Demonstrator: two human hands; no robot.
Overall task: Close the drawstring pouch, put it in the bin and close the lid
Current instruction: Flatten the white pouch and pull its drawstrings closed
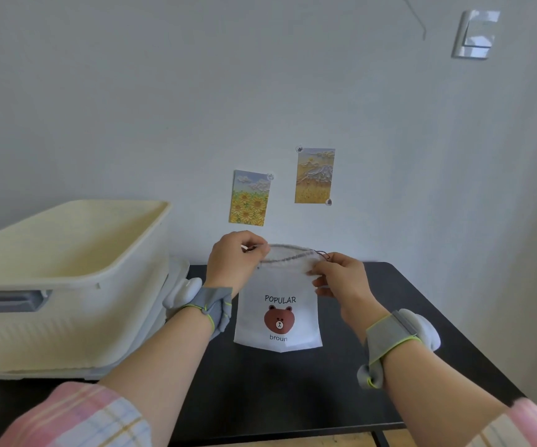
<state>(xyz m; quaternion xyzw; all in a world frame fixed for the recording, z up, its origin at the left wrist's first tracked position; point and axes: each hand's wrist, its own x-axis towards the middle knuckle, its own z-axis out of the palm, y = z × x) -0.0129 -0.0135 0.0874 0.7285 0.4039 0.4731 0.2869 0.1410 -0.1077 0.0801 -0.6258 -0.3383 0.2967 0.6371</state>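
Observation:
A white drawstring pouch point(278, 312) with a brown bear and the words POPULAR and broun hangs upright above the black table point(293, 388). Its mouth is still partly spread. My left hand point(236, 258) pinches the pouch's top left corner and the cord there. My right hand point(341, 277) pinches the top right corner, where a dark cord loop sticks out. A cream plastic bin point(67, 279) stands open at the left. Its lid point(176, 279) seems to hang down behind it, between the bin and my left wrist.
Grey straps with white sensor pods sit on both wrists. The wall close behind the table carries two small picture cards point(249, 198) and a light switch point(475, 33). The table's right and front edges are in view.

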